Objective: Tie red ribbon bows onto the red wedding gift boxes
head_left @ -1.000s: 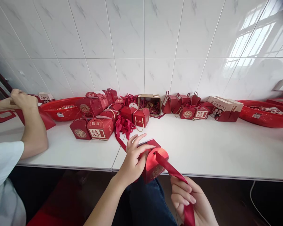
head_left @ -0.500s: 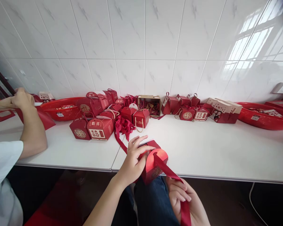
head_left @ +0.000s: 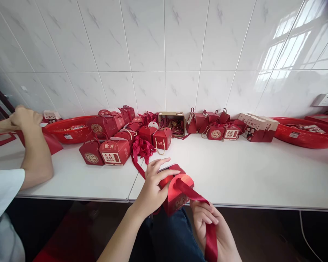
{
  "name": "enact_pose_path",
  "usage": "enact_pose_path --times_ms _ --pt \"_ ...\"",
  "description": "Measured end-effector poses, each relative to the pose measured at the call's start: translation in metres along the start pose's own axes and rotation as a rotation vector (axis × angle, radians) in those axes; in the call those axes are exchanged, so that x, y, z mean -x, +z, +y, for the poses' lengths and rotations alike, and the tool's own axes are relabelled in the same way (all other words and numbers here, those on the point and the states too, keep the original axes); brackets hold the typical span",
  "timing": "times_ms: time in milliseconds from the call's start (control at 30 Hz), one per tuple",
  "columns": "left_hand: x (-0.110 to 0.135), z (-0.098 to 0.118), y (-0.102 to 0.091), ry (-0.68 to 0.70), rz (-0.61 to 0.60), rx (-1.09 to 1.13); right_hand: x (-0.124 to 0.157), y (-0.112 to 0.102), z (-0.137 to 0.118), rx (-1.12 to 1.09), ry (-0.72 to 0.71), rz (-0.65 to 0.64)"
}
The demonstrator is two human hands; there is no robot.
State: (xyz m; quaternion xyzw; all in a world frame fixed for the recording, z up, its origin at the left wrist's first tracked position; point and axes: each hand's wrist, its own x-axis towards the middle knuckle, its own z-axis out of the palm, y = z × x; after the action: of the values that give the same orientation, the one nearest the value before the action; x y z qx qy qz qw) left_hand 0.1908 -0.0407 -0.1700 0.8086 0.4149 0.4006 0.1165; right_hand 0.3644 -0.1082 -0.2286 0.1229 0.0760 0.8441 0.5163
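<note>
Head view, as I watch from my remote seat: a glossy wall (head_left: 147,43) of pale, grey-veined tiles backs a smooth white surface (head_left: 243,171). On it I see two shiny red plastic basins, one at the left end (head_left: 71,137) and one at the right (head_left: 311,142), with a co-worker's bare forearm (head_left: 38,156) near the former. Between them stand angular card gift boxes (head_left: 116,151) printed in gold and cream, and a crumpled satin heap (head_left: 142,146). I see the left hand (head_left: 152,183) with fingers partly spread, index laid over the top of a red box (head_left: 176,202) and thumb pressing its rounded flap (head_left: 189,179); the box sits tilted at the surface's front edge, above the dark denim lap (head_left: 175,236), and I can't tell whether it touches the surface. The right hand (head_left: 207,218) has its fingers curled firmly round a flat, silky ribbon (head_left: 211,242), which runs up to the flap's middle.
</note>
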Motion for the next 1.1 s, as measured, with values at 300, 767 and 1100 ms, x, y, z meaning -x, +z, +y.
enact_pose_path --times_ms 300,767,1100 --pt "-0.001 -0.003 0.002 0.069 0.076 -0.064 -0.001 -0.002 -0.004 0.076 -0.008 -0.021" --pt "-0.018 0.008 -0.013 0.268 0.449 -0.361 0.017 0.019 -0.004 1.782 -0.993 0.496" --pt "-0.032 0.031 -0.026 0.253 0.449 -0.241 -0.057 0.089 0.008 2.054 -0.679 0.007"
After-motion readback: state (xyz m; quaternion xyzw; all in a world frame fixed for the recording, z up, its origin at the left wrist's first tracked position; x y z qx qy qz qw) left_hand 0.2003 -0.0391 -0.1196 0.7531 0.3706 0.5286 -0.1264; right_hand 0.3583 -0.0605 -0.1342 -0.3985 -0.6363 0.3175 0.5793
